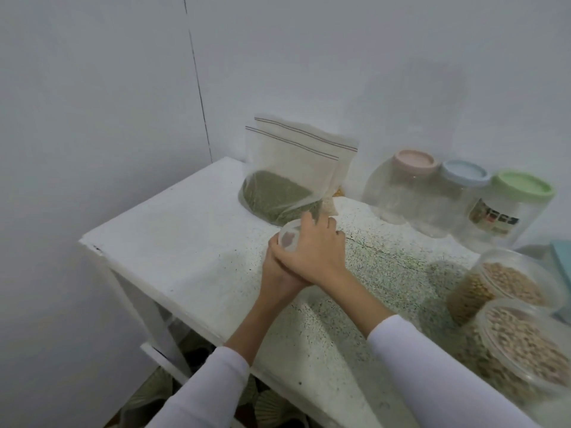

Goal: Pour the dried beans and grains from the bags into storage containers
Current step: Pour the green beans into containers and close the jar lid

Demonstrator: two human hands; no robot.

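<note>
Both hands: right hand (312,251) over left hand (279,270), gripping a clear jar (289,237) | bag (278,193) just beyond | advice: steady jar upright before tipping bag.

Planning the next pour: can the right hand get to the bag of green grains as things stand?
Probably yes. The right hand is just in front of the bag of green grains with nothing between them, but both it and the left hand grip a small clear container, which would have to be let go first.
</note>
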